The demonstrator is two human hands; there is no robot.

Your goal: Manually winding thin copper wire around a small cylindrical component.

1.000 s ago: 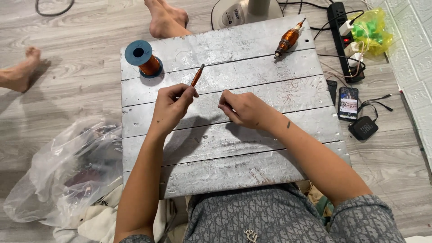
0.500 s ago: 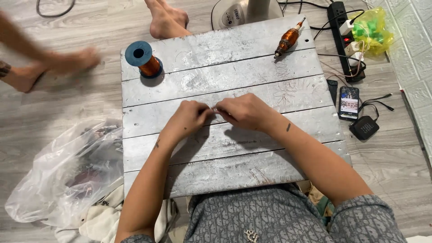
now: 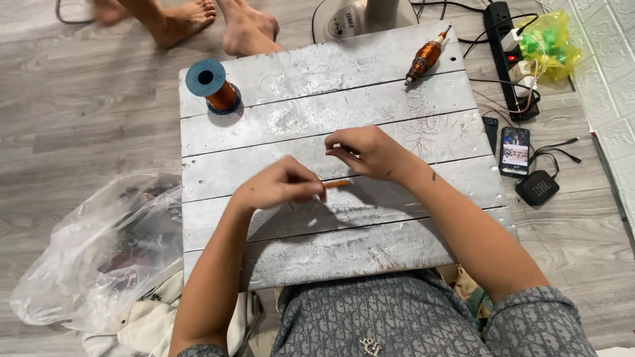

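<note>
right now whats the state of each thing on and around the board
left hand: pinched on the orange stick
right hand: fingers curled above the stick's other end, grip unclear
orange stick: lying low across the board
copper wire spool: upright, far left corner
wound copper tool: lying flat, untouched
phone: screen lit, on the floor
power strip: plugs in, switch lit
plastic bag: crumpled, on the floor

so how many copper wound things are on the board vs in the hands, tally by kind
wire spool with blue ends, standing on the board: 1
wound coil on a rod, lying at the board's far edge: 1
thin orange stick, in the left hand, right hand close above it: 1; too small to tell if it is wound
total: 3
</note>
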